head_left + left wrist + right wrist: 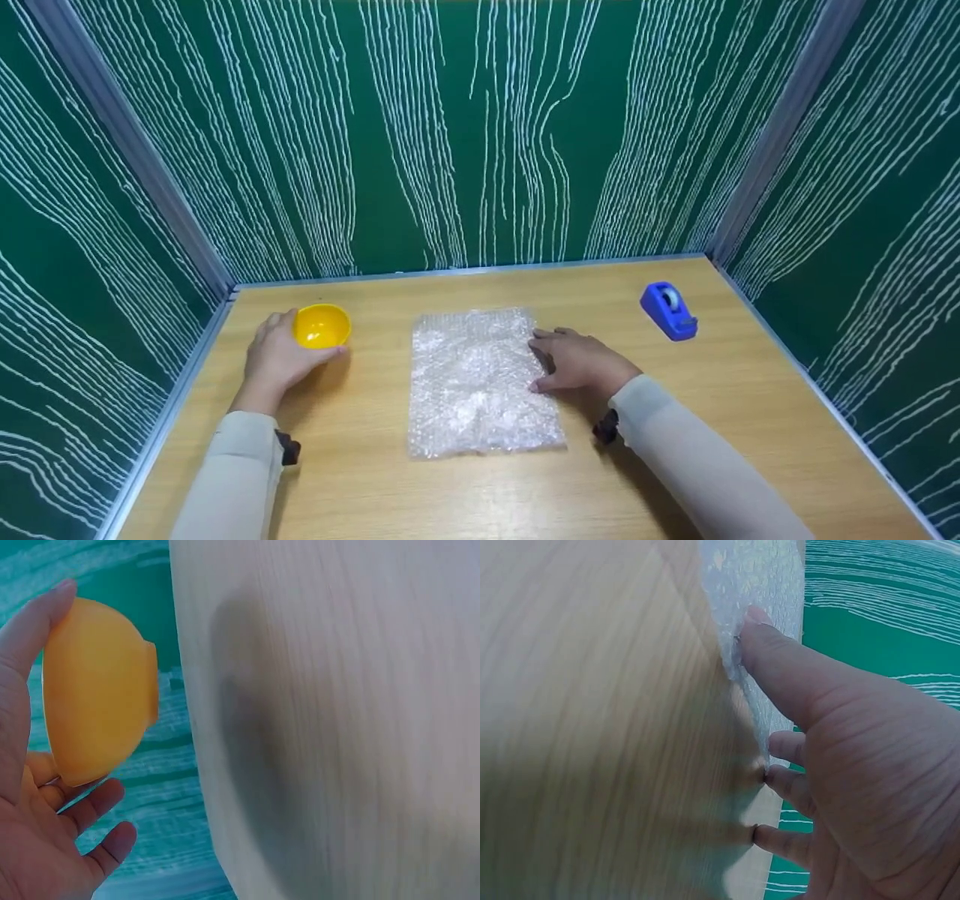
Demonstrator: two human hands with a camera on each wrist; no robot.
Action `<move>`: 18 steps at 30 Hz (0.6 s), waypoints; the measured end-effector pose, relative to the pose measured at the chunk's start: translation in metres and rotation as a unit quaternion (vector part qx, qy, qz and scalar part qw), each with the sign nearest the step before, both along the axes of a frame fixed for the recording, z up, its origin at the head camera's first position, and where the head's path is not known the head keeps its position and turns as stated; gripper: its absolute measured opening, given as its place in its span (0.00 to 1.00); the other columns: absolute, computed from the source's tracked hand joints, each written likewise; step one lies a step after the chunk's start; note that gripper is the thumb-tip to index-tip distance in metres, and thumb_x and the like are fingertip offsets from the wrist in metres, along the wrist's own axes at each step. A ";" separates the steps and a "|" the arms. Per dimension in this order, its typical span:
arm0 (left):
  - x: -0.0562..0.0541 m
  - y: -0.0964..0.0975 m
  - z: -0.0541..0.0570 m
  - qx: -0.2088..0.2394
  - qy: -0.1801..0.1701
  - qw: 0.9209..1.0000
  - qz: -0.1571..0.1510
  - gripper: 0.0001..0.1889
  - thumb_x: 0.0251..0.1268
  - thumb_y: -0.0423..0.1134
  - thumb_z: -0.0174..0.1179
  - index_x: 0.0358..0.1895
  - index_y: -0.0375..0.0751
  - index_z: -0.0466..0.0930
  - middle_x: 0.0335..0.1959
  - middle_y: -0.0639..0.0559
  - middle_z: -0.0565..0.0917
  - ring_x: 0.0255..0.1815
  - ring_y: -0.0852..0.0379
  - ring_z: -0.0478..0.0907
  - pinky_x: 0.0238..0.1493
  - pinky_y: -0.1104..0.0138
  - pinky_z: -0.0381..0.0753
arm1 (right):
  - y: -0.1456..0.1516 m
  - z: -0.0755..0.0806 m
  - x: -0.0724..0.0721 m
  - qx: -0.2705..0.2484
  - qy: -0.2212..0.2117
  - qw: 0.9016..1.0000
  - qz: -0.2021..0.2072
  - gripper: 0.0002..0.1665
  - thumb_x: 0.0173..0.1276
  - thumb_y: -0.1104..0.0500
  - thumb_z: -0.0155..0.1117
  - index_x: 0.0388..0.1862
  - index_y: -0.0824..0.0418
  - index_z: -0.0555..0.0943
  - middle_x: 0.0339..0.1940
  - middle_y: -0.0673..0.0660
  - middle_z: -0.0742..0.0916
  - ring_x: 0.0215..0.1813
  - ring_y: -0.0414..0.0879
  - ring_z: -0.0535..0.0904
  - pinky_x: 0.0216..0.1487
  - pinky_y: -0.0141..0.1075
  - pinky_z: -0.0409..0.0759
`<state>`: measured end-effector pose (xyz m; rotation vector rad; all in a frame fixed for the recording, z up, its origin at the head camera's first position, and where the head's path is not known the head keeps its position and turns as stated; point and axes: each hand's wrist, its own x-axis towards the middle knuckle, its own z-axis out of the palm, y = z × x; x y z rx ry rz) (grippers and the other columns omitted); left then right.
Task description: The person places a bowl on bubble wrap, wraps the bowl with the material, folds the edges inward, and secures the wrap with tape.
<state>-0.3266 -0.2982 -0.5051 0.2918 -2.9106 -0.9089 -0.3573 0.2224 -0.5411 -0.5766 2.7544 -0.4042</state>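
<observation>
My left hand (276, 352) holds a small yellow bowl (322, 327) by its rim, thumb on the near side and fingers round the far side. In the left wrist view the bowl (101, 694) shows side-on, its foot apart from the tabletop and a shadow beneath. A rectangular sheet of clear bubble wrap (480, 382) lies flat on the table's middle. At its right edge rests my right hand (581, 364), fingers spread. In the right wrist view the thumb (776, 664) lies on the wrap's edge (757, 585) and the other fingertips touch down beside it.
A blue tape dispenser (670, 311) with a roll in it stands at the back right of the wooden table (480, 499). Green walls (472, 135) with white wavy lines enclose the table at the back and both sides, joined by grey metal posts (784, 120).
</observation>
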 end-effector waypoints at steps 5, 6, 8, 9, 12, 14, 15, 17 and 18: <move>-0.005 0.029 0.001 0.005 0.014 0.999 -0.037 0.70 0.52 0.73 0.84 0.91 0.39 0.59 0.86 0.32 0.66 0.80 0.29 0.67 0.85 0.27 0.64 | -0.002 -0.002 -0.001 0.010 0.006 1.000 0.005 0.56 0.71 0.32 0.81 0.91 0.47 0.70 0.95 0.53 0.67 0.96 0.67 0.56 0.92 0.69 0.60; -0.006 0.035 0.002 0.008 0.015 0.999 -0.046 0.71 0.51 0.74 0.84 0.91 0.39 0.59 0.87 0.33 0.65 0.81 0.29 0.67 0.86 0.27 0.64 | -0.002 -0.002 -0.002 0.011 0.006 1.000 0.005 0.56 0.71 0.33 0.81 0.91 0.47 0.70 0.95 0.53 0.67 0.96 0.67 0.56 0.92 0.69 0.60; -0.007 0.050 0.002 0.015 0.015 0.998 -0.061 0.72 0.49 0.75 0.84 0.91 0.40 0.60 0.88 0.34 0.65 0.81 0.30 0.67 0.86 0.29 0.65 | -0.003 -0.002 -0.001 0.010 0.003 1.000 0.001 0.56 0.71 0.32 0.81 0.91 0.46 0.70 0.95 0.52 0.67 0.96 0.67 0.56 0.92 0.69 0.59; -0.008 0.058 0.003 0.019 0.017 0.997 -0.068 0.72 0.48 0.75 0.85 0.91 0.40 0.60 0.88 0.35 0.66 0.80 0.31 0.68 0.85 0.29 0.67 | -0.004 -0.002 -0.001 0.010 0.002 1.000 -0.001 0.56 0.71 0.32 0.81 0.91 0.45 0.70 0.95 0.52 0.67 0.96 0.67 0.56 0.93 0.69 0.59; -0.009 0.083 0.006 0.027 0.021 0.996 -0.087 0.71 0.45 0.75 0.86 0.90 0.44 0.63 0.86 0.39 0.69 0.78 0.35 0.71 0.83 0.32 0.71 | -0.004 -0.003 0.000 0.010 0.005 1.000 0.000 0.56 0.71 0.32 0.81 0.91 0.45 0.70 0.95 0.52 0.67 0.96 0.67 0.56 0.92 0.69 0.60; -0.009 0.099 0.008 0.032 0.025 0.994 -0.098 0.68 0.45 0.72 0.87 0.89 0.46 0.65 0.84 0.42 0.71 0.76 0.37 0.73 0.81 0.34 0.74 | -0.004 -0.003 0.001 0.011 0.010 1.000 0.004 0.56 0.71 0.32 0.80 0.91 0.46 0.70 0.95 0.52 0.67 0.96 0.67 0.57 0.92 0.69 0.60; -0.008 0.107 0.009 0.035 0.026 0.994 -0.105 0.68 0.45 0.72 0.87 0.89 0.47 0.66 0.83 0.43 0.72 0.75 0.38 0.73 0.81 0.34 0.74 | -0.004 -0.003 0.001 0.011 0.012 1.000 0.006 0.56 0.71 0.32 0.80 0.91 0.46 0.70 0.95 0.53 0.67 0.95 0.67 0.57 0.92 0.70 0.60; -0.007 0.122 0.010 0.036 0.026 0.992 -0.120 0.67 0.45 0.71 0.88 0.89 0.49 0.67 0.83 0.45 0.73 0.75 0.39 0.74 0.81 0.36 0.75 | -0.005 -0.002 0.002 0.012 0.016 1.000 0.007 0.55 0.71 0.32 0.80 0.91 0.47 0.70 0.95 0.53 0.67 0.95 0.68 0.58 0.91 0.72 0.60; -0.006 0.130 0.009 0.035 0.026 0.991 -0.127 0.67 0.44 0.71 0.88 0.88 0.50 0.67 0.83 0.46 0.73 0.75 0.39 0.74 0.81 0.36 0.75 | -0.005 -0.002 0.002 0.013 0.017 1.000 0.008 0.55 0.72 0.32 0.80 0.91 0.47 0.70 0.95 0.53 0.67 0.95 0.68 0.58 0.91 0.73 0.60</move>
